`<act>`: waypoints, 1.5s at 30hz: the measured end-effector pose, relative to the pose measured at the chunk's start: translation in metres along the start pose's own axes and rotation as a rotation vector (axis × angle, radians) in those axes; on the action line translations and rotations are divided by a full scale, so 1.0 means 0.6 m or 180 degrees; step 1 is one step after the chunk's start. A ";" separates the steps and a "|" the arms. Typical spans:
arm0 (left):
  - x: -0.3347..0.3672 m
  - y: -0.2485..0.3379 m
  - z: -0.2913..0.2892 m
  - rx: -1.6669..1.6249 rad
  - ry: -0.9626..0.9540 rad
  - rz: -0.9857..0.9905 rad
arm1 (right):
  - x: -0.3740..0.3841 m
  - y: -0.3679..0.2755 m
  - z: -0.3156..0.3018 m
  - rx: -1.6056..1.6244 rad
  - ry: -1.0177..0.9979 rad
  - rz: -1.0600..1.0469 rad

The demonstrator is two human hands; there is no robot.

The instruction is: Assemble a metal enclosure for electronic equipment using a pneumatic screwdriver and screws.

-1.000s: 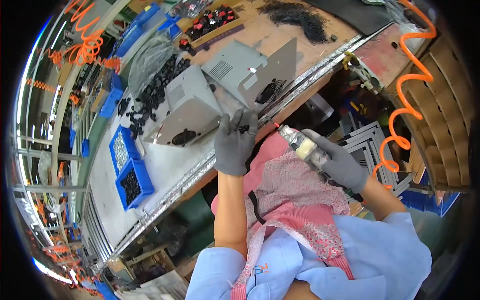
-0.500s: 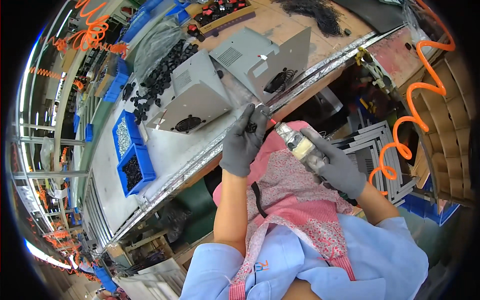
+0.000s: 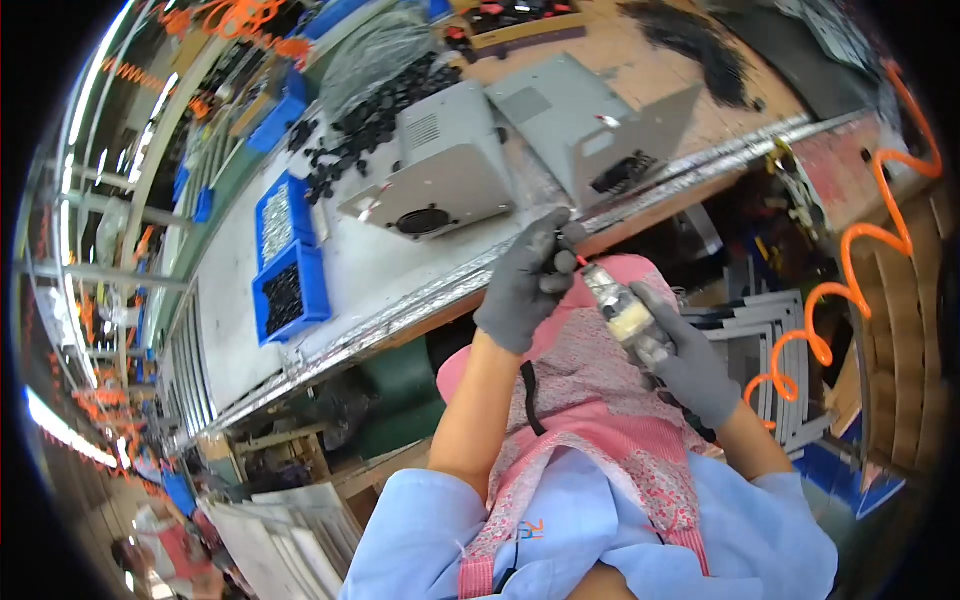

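My right hand (image 3: pixel 690 365), in a grey glove, is wrapped around a power screwdriver (image 3: pixel 630 320) whose pale body has a reddish tip pointing up and left. My left hand (image 3: pixel 525 285), gloved too, has its fingers curled together close to that tip. Whatever lies between those fingers is too small to make out. Both hands are over my pink apron (image 3: pixel 590 370), just in front of the bench edge. Beyond them on the bench stand two grey metal cases: the left case (image 3: pixel 455 165) has a round black fan (image 3: pixel 423 220), the right case (image 3: pixel 560 110) a dark fan with wires.
Two blue bins sit on the left of the bench, one with silver screws (image 3: pixel 275 228), one with black screws (image 3: pixel 284 300). Black plastic parts (image 3: pixel 385 115) lie piled behind them. An orange coiled hose (image 3: pixel 850 260) hangs at right, near stacked grey frames (image 3: pixel 775 350).
The view has turned, so the bench and cases sit farther right. My left fingers have curled closer together at the screwdriver's tip. The right hand keeps its hold.
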State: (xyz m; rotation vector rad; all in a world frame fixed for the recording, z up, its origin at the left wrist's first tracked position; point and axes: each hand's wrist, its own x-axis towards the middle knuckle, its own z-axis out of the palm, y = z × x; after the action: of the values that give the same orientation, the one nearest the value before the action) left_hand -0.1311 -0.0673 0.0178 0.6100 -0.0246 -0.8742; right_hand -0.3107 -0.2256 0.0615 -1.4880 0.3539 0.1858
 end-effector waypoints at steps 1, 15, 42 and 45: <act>-0.010 0.003 -0.007 0.0182 -0.0057 0.0088 | 0.004 0.000 0.011 0.0050 0.0090 0.0015; -0.059 0.014 0.012 0.1154 0.0345 0.0712 | -0.002 -0.004 0.025 -0.0253 -0.0158 0.0343; 0.081 0.048 0.054 0.5221 0.0160 0.1393 | 0.077 0.003 -0.083 -0.1794 0.0170 -0.1246; 0.116 0.056 0.070 0.5659 0.0028 0.1021 | 0.084 0.018 -0.097 -0.1807 0.0351 -0.1198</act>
State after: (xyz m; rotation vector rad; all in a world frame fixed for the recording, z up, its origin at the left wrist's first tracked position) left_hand -0.0728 -0.1220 0.0546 2.1730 -0.9422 -0.3279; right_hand -0.2741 -0.2872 0.0314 -2.1005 0.1015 -0.1093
